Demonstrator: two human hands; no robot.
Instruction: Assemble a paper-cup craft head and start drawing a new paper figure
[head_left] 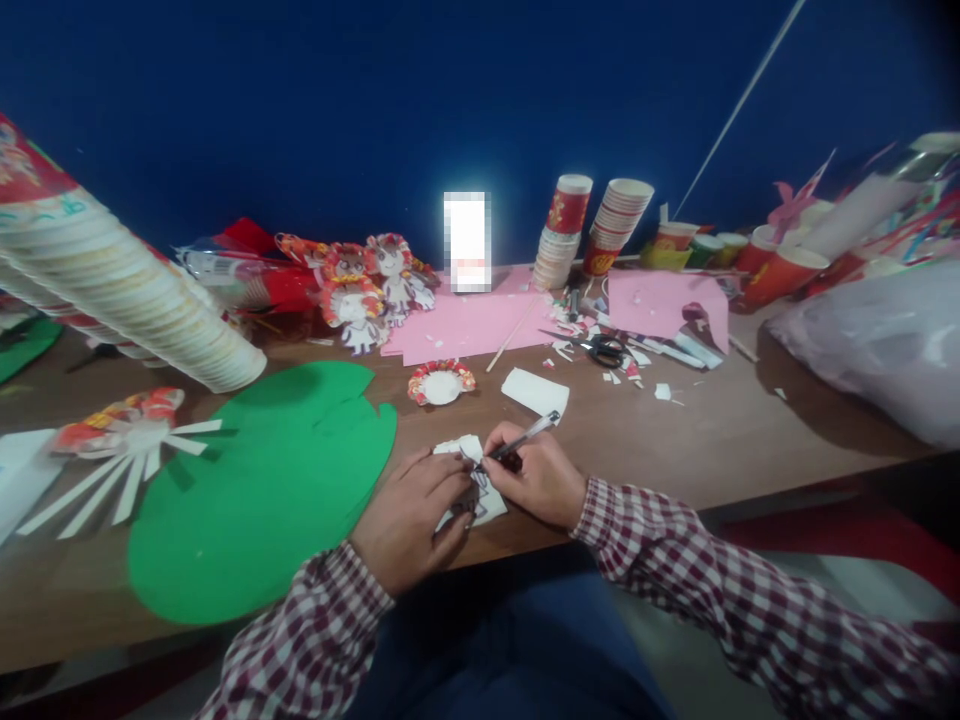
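Note:
A small white piece of paper (489, 503) with dark drawn lines lies at the table's front edge. My left hand (420, 505) rests flat on its left side, fingers stretched out and covering part of it. In my right hand (536, 475) is a pen (536, 427), gripped between thumb and fingers with its tip down at the paper. Just beyond lies a curved white paper piece (534, 392). A ring with a curled red and orange rim (442, 383) sits behind my left hand.
A large green sheet (262, 500) lies left, near leaning stacked paper cups (150, 280). Paper figures (356, 315), pink sheets (472, 330), scissors (600, 348) and paper scraps are behind. More cup stacks (562, 230) stand at the back; a plastic bag (877, 350) is right.

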